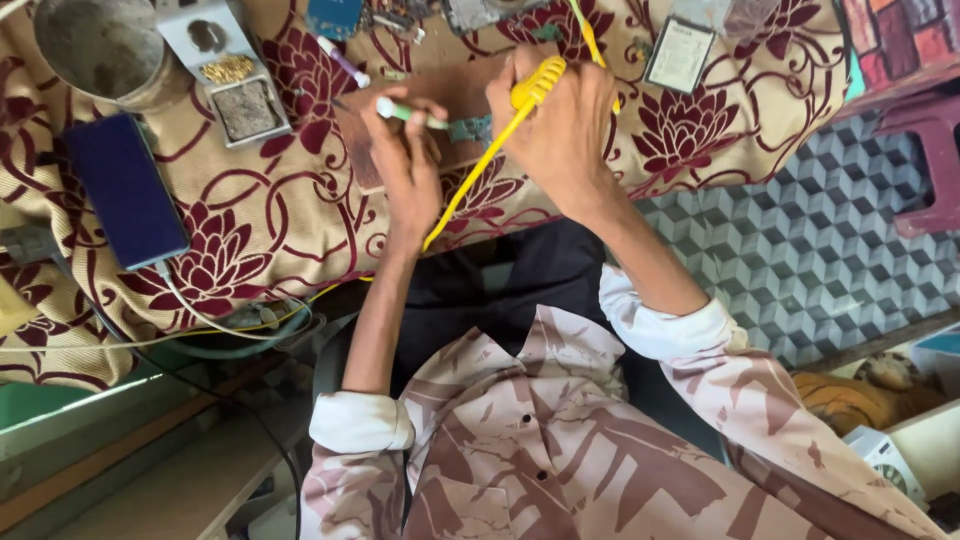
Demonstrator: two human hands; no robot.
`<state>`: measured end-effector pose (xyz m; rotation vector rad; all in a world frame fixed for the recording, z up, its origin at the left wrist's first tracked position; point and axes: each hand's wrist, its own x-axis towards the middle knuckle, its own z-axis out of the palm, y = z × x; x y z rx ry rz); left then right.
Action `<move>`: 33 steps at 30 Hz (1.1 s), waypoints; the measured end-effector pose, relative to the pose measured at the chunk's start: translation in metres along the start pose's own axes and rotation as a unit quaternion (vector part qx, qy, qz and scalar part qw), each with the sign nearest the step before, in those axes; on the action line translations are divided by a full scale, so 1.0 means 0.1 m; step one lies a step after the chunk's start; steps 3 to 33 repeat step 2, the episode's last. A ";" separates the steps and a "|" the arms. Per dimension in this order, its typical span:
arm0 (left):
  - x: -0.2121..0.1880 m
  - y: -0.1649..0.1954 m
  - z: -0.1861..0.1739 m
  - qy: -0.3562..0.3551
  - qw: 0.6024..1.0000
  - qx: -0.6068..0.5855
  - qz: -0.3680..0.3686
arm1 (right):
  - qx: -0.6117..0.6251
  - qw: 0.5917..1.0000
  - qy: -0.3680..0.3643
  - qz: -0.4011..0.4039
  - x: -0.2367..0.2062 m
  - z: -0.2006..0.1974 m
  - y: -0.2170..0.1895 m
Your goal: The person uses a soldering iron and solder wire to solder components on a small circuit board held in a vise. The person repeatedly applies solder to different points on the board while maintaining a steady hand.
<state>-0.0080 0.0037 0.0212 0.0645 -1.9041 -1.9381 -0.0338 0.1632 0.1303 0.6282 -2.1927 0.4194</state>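
Right hand (560, 120) is clamped on the yellow soldering iron (538, 85), its yellow cord (470, 180) trailing back toward us. Left hand (410, 160) pinches a white-and-green pen-like tool (405, 113), tip pointed at the small green circuit board (470, 128) between both hands, which lies on a brown work mat (355, 140) atop the maroon floral tablecloth (270, 220). We read this as mid-soldering, both tools converging on the board; the contact point itself is hidden behind the fingers. Next move needs a steady iron tip and the board kept from sliding. Further out: blue phone (125, 190) with white cable, metal cup (100, 45), iron stand tray (225, 75).
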 end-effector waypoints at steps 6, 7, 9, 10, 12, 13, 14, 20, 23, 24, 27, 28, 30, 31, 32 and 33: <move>0.05 -0.01 -0.06 0.006 0.998 0.002 0.069 | 0.037 0.996 -0.063 0.045 0.03 0.00 0.00; 0.05 -0.01 -0.06 0.006 0.998 0.002 0.069 | 0.037 0.996 -0.063 0.045 0.03 0.00 0.00; 0.05 -0.01 -0.06 0.006 0.998 0.002 0.069 | 0.037 0.996 -0.063 0.045 0.03 0.00 0.00; 0.05 -0.01 -0.06 0.006 0.998 0.002 0.069 | 0.037 0.996 -0.063 0.045 0.03 0.00 0.00; 0.05 -0.01 -0.06 0.006 0.998 0.002 0.069 | 0.037 0.996 -0.063 0.045 0.03 0.00 0.00; 0.05 -0.01 -0.06 0.006 0.998 0.002 0.069 | 0.037 0.996 -0.063 0.045 0.03 0.00 0.00; 0.05 -0.01 -0.06 0.006 0.998 0.002 0.069 | 0.037 0.996 -0.063 0.045 0.03 0.00 0.00; 0.05 -0.01 -0.06 0.006 0.998 0.002 0.069 | 0.037 0.996 -0.063 0.045 0.03 0.00 0.00; 0.05 -0.01 -0.06 0.006 0.998 0.002 0.069 | 0.037 0.996 -0.063 0.045 0.03 0.00 0.00; 0.05 -0.01 -0.06 0.006 0.998 0.002 0.069 | 0.037 0.996 -0.063 0.045 0.03 0.00 0.00; 0.05 -0.01 -0.06 0.006 0.998 0.002 0.069 | 0.037 0.996 -0.063 0.045 0.03 0.00 0.00; 0.05 -0.01 -0.06 0.006 0.998 0.002 0.069 | 0.037 0.996 -0.063 0.045 0.03 0.00 0.00; 0.05 -0.01 -0.06 0.006 0.998 0.002 0.069 | 0.037 0.996 -0.063 0.045 0.03 0.00 0.00; 0.05 -0.01 -0.06 0.006 0.998 0.002 0.069 | 0.037 0.996 -0.063 0.045 0.03 0.00 0.00; 0.05 -0.01 -0.06 0.006 0.998 0.002 0.069 | 0.037 0.996 -0.063 0.045 0.03 0.00 0.00; 0.05 -0.01 -0.06 0.006 0.998 0.002 0.069 | 0.037 0.996 -0.063 0.045 0.03 0.00 0.00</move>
